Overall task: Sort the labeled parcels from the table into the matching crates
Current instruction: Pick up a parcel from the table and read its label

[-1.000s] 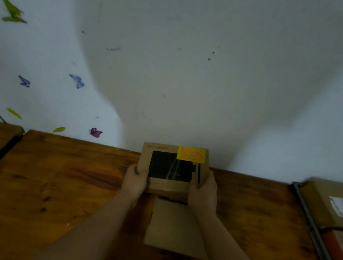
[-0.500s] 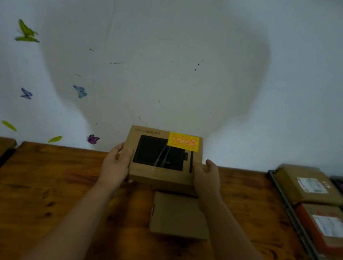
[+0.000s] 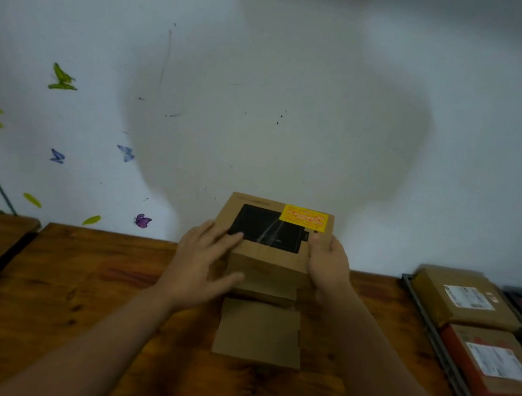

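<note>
You seem to be checking the parcel (image 3: pixel 273 233), raised over the far edge of the table (image 3: pixel 72 289): your right hand (image 3: pixel 327 267) clamps its right side, your left hand (image 3: pixel 199 266) rests straight-fingered on its left corner, so next match the yellow label (image 3: pixel 304 219) to a crate (image 3: pixel 429 325) rightward.

A single wide camera sits on the person's head, facing forward and tilted down. The wall (image 3: pixel 304 69) fills the upper frame, the bench (image 3: pixel 70 305) lies close below, and a crate (image 3: pixel 444 358) is cut off at lower right.
</note>
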Motion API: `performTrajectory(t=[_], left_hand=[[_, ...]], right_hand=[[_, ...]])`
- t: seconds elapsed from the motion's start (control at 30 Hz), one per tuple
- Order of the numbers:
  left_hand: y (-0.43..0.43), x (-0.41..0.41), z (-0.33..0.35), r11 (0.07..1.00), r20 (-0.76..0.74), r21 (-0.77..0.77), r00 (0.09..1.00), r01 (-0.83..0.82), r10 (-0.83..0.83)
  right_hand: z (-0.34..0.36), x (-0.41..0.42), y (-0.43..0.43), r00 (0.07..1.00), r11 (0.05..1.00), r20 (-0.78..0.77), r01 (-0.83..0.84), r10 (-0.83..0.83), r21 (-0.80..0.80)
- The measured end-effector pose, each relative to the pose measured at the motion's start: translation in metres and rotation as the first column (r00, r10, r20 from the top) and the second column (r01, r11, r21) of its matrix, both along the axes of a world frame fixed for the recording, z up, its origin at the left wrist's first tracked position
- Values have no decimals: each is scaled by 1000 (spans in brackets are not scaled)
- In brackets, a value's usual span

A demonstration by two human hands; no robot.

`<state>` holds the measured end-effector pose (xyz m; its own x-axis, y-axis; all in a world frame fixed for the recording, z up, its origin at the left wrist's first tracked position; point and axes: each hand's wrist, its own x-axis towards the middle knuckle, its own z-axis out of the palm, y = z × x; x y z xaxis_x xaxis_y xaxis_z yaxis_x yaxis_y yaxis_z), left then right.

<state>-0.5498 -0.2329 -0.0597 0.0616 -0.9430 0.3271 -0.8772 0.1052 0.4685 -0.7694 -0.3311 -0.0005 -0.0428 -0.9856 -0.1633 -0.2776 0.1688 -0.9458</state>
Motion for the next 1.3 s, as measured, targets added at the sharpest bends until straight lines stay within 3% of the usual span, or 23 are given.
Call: performTrajectory(t=[0.1, 0.3, 0.4, 0.5, 0.53, 0.6, 0.7, 0.77, 0.83, 1.13, 1.3], left_hand=[[-4, 0, 1, 992, 348, -107, 937, 59, -18], [-15, 4, 11, 960, 368, -256, 930, 111, -9], [-12, 10, 14, 975, 228, -206, 973, 86, -38], [-9, 7, 17, 990, -92, -101, 992, -97, 88], [-8, 4, 18, 986, -251, -59, 958, -157, 137], [-7, -4, 20, 974, -557, 10, 808, -225, 192], [-7, -13, 23, 970, -815, 57, 550, -236, 181], [-6, -17, 25, 969, -872, 102, 450, -223, 195], [-4, -19, 28, 970, -885, 122, 420, -208, 202], [6, -24, 40, 986, -874, 137, 457, -96, 165], [9, -29, 40, 991, -883, 112, 450, -74, 134]], right_hand=[[6, -8, -7, 1000, 995, 10, -15, 14, 99], [33, -10, -1, 990, 940, 82, -136, 116, 311], [45, -17, 0, 975, 941, 104, -216, 195, 261], [46, -17, 0, 971, 954, 106, -233, 216, 190], [44, -15, 1, 974, 959, 101, -218, 203, 181], [36, -11, 0, 981, 970, 84, -184, 173, 156], [27, -4, -2, 982, 976, 59, -183, 177, 119], [25, -1, -1, 980, 975, 27, -201, 200, 96], [23, 2, 0, 970, 967, 30, -241, 239, 87], [28, 12, 8, 885, 908, 221, -420, 411, -8], [20, 17, 15, 927, 931, 126, -336, 354, -143]])
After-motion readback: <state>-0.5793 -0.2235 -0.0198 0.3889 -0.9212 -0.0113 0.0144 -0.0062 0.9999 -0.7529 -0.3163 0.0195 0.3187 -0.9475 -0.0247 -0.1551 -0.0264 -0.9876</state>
